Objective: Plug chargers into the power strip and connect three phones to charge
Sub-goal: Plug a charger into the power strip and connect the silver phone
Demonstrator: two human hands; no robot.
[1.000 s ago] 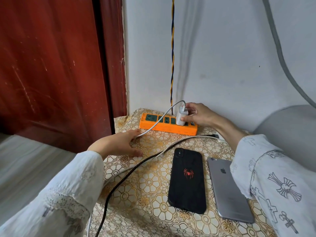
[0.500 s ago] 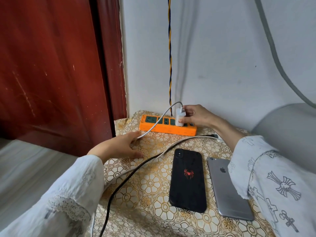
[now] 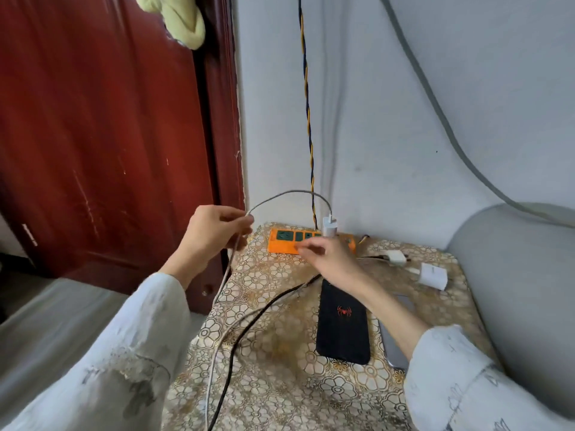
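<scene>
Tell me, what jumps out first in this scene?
The bright orange power strip against the wall at the back of the table, with one white charger plugged in. The left hand holds that charger's white cable up in the air. In front lies a black phone with a red spider.

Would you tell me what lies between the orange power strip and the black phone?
In the head view, the right hand hovers there, above patterned tablecloth, between power strip and black phone.
</scene>
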